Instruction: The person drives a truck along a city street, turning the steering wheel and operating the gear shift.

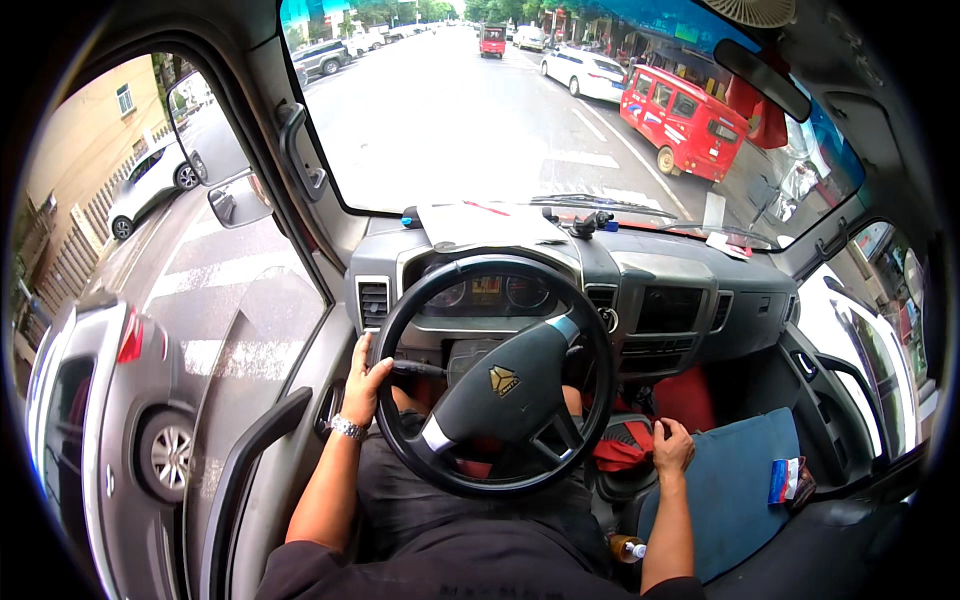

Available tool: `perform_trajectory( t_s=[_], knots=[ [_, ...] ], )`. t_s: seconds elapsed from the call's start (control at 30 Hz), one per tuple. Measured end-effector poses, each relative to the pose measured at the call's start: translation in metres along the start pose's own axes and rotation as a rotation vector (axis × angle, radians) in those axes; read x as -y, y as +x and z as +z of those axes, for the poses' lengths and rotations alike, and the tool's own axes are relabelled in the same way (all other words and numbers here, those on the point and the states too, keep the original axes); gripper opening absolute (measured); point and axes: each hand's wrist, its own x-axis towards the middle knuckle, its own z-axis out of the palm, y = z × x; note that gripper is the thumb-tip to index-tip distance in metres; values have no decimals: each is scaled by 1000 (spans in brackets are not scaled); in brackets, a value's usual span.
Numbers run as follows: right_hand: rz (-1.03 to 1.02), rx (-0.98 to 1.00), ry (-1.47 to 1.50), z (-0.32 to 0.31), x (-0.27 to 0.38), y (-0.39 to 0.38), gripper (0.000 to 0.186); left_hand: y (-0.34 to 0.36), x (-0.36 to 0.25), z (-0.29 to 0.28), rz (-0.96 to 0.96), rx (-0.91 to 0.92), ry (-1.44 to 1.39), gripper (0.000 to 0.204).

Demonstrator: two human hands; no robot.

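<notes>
My left hand (364,382), with a metal watch on its wrist, is closed at the left side of the black steering wheel (597,400), thumb against the rim. A control stalk (415,370) sticks out just inside the rim there. Low on the right, my right hand (674,447) is held with its fingers curled, beside a red and black cover (624,444) between the seats. Whatever lies under those fingers is hidden. The blue passenger seat (740,470) spreads out to the right of that hand.
Through the windshield, a red three-wheeler (685,120) and a white car (585,73) stand at the right; another red vehicle (492,40) is ahead. A grey car (130,430) is close outside the left door. A small blue and white packet (785,481) lies on the passenger seat.
</notes>
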Motion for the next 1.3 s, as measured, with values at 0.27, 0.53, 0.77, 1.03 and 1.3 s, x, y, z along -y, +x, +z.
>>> perform_trajectory(
  t_s=[0.27, 0.53, 0.77, 1.03, 1.3],
  knots=[
    [-55, 87, 38, -12, 2, -2, 27, 14, -59, 37, 131, -53, 692, 52],
    [-257, 229, 15, -20, -22, -4, 34, 46, -74, 44, 114, 55, 794, 51],
    [-132, 373, -198, 14, 7, 78, 55, 95, -98, 75, 267, 112, 1052, 52],
    [-405, -13, 93, 11, -24, 24, 29, 110, -102, 88, 363, 138, 1093, 53],
    [-397, 72, -138, 45, -19, 74, 33, 137, -96, 109, 456, 113, 1084, 45]
  ],
)
